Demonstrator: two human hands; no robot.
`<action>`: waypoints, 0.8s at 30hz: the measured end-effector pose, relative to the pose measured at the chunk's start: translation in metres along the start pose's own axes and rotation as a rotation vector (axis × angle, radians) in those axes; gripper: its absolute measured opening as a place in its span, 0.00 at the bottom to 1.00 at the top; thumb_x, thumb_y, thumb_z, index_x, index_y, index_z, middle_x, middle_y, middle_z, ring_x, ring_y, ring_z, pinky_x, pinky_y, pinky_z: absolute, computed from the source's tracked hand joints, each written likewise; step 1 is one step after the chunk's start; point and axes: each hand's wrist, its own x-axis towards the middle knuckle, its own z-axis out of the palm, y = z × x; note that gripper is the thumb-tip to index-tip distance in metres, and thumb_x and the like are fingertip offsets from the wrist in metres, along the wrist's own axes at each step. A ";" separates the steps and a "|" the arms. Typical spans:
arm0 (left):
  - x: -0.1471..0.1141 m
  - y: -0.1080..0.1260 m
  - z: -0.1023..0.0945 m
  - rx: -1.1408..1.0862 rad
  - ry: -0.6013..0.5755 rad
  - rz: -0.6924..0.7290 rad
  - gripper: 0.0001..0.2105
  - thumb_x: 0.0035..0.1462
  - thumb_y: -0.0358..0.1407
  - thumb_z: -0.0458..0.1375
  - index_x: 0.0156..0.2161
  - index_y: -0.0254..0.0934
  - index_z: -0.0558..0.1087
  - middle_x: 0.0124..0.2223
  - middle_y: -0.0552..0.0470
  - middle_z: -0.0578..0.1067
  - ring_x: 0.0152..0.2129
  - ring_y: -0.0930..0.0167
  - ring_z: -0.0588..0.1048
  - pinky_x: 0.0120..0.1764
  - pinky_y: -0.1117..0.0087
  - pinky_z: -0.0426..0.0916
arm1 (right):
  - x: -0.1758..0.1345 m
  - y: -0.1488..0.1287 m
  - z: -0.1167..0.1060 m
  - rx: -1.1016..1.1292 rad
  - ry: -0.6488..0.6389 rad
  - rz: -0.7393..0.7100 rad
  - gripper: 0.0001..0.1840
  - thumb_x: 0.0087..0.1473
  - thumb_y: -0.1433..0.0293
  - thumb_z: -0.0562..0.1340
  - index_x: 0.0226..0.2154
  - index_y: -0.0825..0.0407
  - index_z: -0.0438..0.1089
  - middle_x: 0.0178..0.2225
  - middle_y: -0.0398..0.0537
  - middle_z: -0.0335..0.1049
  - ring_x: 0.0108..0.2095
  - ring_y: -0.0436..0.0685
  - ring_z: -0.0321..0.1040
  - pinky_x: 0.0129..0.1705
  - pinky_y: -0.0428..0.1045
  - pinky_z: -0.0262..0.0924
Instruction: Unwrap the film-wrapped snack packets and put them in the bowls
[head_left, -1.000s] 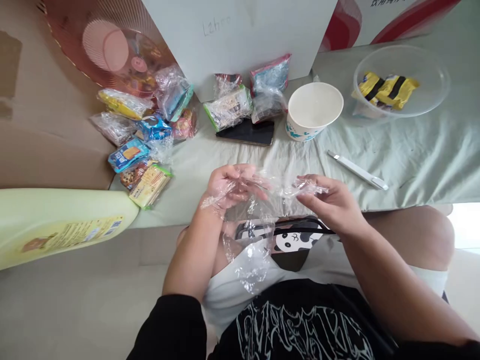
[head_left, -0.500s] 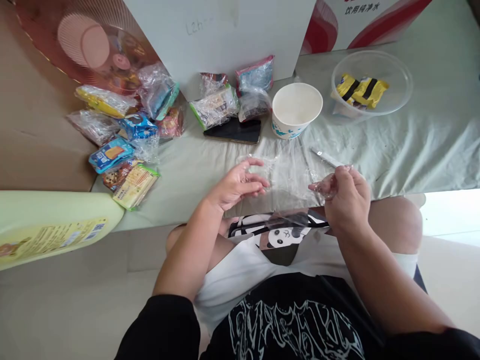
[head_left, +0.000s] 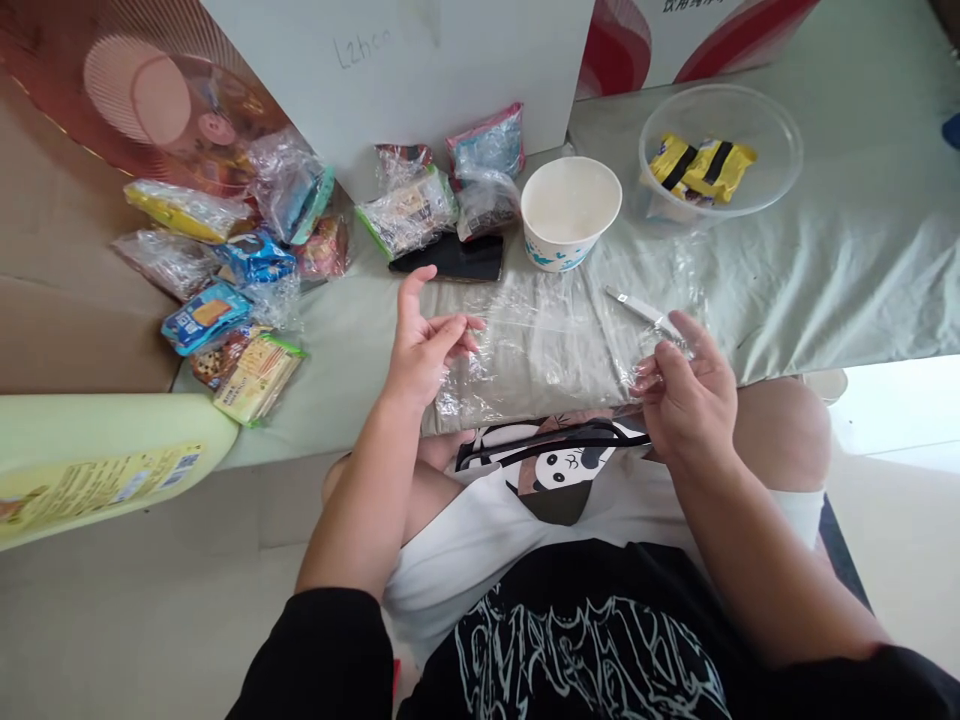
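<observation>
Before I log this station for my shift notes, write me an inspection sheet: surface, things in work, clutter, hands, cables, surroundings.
Surface: pale green cloth, wrinkled.
Things in work: clear film, spread between the hands over the cloth.
Clutter: wrapped snacks in two groups, some resting on a dark slab; paper cup; clear bowl holding yellow packets; slim white tool near the right hand.
Hands: left hand and right hand each pinch the film.
Cables: nothing seen.
Surroundings: white box behind; pale yellow container at left.
</observation>
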 end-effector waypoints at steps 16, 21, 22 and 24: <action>0.017 -0.007 -0.026 0.790 -0.018 0.561 0.08 0.60 0.41 0.63 0.38 0.38 0.78 0.31 0.52 0.73 0.30 0.71 0.73 0.39 0.67 0.72 | 0.011 -0.015 -0.021 -0.871 0.000 -0.634 0.10 0.54 0.63 0.67 0.40 0.45 0.78 0.31 0.44 0.66 0.37 0.57 0.70 0.45 0.58 0.69; 0.021 0.003 -0.028 0.794 -0.026 0.556 0.14 0.57 0.44 0.64 0.27 0.37 0.72 0.40 0.46 0.75 0.42 0.63 0.75 0.48 0.59 0.72 | 0.002 -0.020 -0.028 -0.795 -0.102 -0.861 0.07 0.55 0.65 0.67 0.26 0.46 0.71 0.30 0.46 0.69 0.44 0.64 0.74 0.54 0.64 0.65; 0.020 0.007 -0.030 0.706 -0.106 0.473 0.16 0.57 0.46 0.63 0.25 0.37 0.70 0.40 0.46 0.75 0.42 0.64 0.76 0.46 0.60 0.73 | 0.000 -0.020 -0.032 -0.726 -0.216 -0.777 0.08 0.56 0.64 0.66 0.27 0.46 0.70 0.26 0.43 0.69 0.38 0.61 0.76 0.54 0.64 0.66; 0.017 0.014 -0.032 0.495 -0.260 0.244 0.19 0.58 0.48 0.60 0.23 0.37 0.66 0.36 0.47 0.76 0.35 0.66 0.78 0.37 0.63 0.74 | 0.000 -0.022 -0.039 -0.642 -0.513 -0.387 0.09 0.60 0.59 0.63 0.33 0.46 0.70 0.21 0.40 0.70 0.28 0.58 0.74 0.44 0.60 0.72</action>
